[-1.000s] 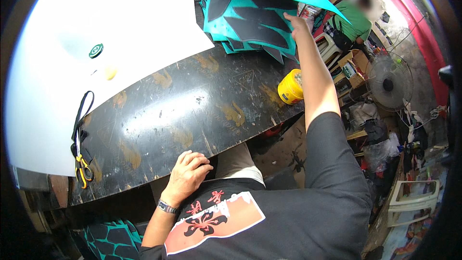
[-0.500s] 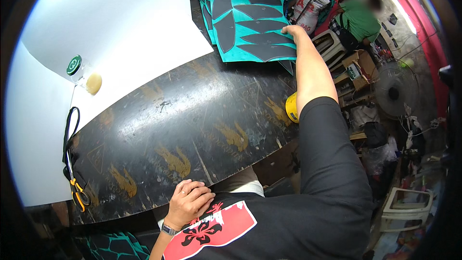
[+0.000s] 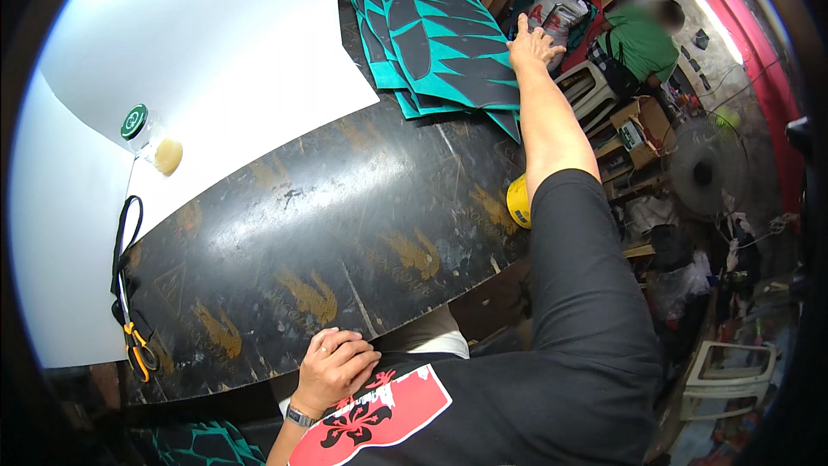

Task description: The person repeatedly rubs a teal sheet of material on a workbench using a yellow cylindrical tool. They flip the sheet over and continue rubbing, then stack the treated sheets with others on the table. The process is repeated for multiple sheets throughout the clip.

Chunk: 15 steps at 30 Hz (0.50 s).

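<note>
Several flat teal sheets with black panels (image 3: 457, 45) lie stacked, upper centre, on a glossy black table (image 3: 345, 185).
At their right edge, the right hand (image 3: 536, 47) spreads, empty; lower centre, the left hand (image 3: 338, 366) curls loosely, anything held hidden.

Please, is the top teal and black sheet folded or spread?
Spread: the top sheet lies flat on the stack, with no fold showing.

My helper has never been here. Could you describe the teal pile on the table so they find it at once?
On the big black table, look to the far side, right of the large white sheet. There, beside the right hand, lies the pile of overlapping teal sheets; dark leaf-like patches set it apart from its plain neighbour.
</note>
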{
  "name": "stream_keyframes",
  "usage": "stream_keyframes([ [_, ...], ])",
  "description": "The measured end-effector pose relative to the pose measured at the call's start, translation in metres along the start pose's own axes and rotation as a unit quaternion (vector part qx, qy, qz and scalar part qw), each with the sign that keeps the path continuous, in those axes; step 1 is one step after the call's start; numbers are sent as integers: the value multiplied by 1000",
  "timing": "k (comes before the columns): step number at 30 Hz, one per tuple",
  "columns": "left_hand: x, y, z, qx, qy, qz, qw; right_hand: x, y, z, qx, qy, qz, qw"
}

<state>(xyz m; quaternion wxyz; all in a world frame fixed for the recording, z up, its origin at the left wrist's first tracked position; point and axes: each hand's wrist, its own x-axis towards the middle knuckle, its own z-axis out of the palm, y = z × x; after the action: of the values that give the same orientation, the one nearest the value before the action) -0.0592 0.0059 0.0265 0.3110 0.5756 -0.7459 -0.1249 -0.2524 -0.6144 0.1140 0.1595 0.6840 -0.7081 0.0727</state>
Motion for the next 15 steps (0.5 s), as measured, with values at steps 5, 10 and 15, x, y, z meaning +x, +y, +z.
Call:
stream_keyframes([
  [5,2,1,1,-17,15,6,1000,-30,6,-43,58,-98,-57,992],
  [10,4,2,-8,-64,28,26,997,-126,62,-110,161,-135,-259,943],
  [15,-30,-8,-23,-161,132,22,978,-245,138,-103,167,-117,-258,945],
])
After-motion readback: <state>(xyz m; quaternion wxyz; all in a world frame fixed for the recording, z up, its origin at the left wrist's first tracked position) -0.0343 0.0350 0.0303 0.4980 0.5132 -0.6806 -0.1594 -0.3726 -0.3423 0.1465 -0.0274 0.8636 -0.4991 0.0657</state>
